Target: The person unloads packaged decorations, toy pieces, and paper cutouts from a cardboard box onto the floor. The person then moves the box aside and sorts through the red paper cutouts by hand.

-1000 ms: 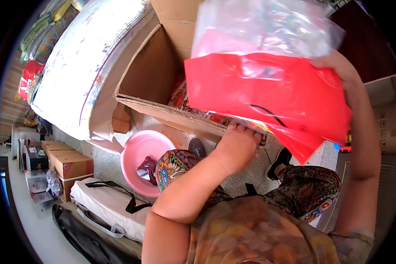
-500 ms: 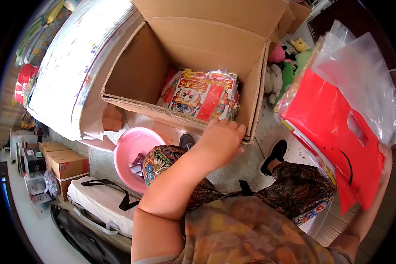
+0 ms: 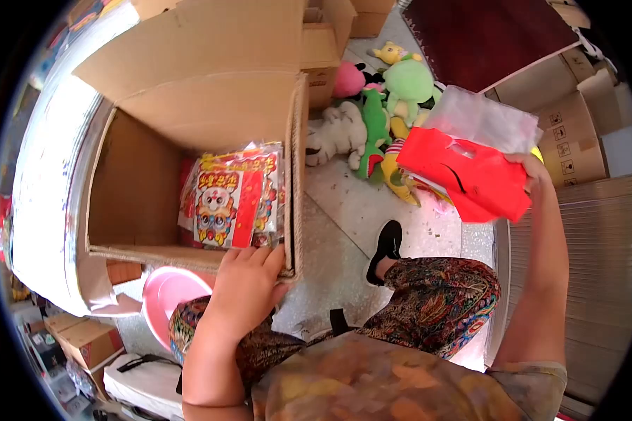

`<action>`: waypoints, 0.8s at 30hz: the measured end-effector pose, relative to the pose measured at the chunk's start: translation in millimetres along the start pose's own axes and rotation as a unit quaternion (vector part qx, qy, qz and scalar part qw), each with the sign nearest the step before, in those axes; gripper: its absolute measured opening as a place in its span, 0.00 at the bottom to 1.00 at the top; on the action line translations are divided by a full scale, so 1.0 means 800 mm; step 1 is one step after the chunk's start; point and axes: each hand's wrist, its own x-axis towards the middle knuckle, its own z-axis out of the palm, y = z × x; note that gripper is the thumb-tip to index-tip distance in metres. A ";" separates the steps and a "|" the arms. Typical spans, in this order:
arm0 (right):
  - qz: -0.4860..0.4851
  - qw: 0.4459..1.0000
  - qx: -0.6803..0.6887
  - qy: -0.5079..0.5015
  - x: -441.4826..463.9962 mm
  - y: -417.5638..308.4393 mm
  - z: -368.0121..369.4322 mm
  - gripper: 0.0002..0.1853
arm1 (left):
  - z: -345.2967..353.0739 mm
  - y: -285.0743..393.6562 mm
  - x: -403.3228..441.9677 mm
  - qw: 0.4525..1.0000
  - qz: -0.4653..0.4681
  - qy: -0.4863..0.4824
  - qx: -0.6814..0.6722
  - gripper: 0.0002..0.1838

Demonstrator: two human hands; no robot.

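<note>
My left hand (image 3: 248, 284) has its fingers hooked over the near rim of an open cardboard box (image 3: 123, 182), close to its front right corner. Inside the box lies a stack of clear-wrapped packets (image 3: 221, 207) with red and yellow cartoon print. Out to the right, my right hand (image 3: 530, 170) is closed on the edge of a red plastic bag (image 3: 449, 165) with a die-cut handle hole and a black curved line. Clear plastic sheeting (image 3: 481, 119) sticks out beyond the bag. The bag is held in the air near some plush toys (image 3: 376, 130).
A pink basin (image 3: 168, 298) stands by my left leg. Flattened cardboard (image 3: 576, 288) lies at the right, below another carton (image 3: 569, 137). A dark red board or mat (image 3: 484, 42) is at the back, and smaller boxes (image 3: 88, 340) sit at lower left.
My view has turned to the right. The right hand has carried the red bag farther out, towards the plush toys. My left hand stays on the box rim.
</note>
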 end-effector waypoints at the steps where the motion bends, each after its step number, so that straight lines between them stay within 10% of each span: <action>1: -0.038 0.998 -0.047 0.015 0.028 -0.006 -0.005 0.14 | -0.003 0.003 0.002 1.000 0.008 0.000 0.002 0.28; 4: -0.095 0.965 -0.206 0.127 0.059 -0.042 0.028 0.14 | -0.005 0.009 0.008 1.000 -0.012 -0.004 0.003 0.26; 8: -0.362 0.694 -0.537 0.315 0.143 -0.014 0.117 0.12 | -0.001 0.009 0.014 0.997 -0.042 -0.049 0.035 0.28; 15: -0.221 0.735 -0.629 0.126 0.249 0.233 0.329 0.19 | -0.007 0.021 0.031 0.993 -0.066 -0.087 0.046 0.27; 24: -0.190 0.676 -0.702 0.120 0.178 0.234 0.333 0.33 | 0.003 0.016 0.027 0.996 -0.041 -0.053 0.057 0.27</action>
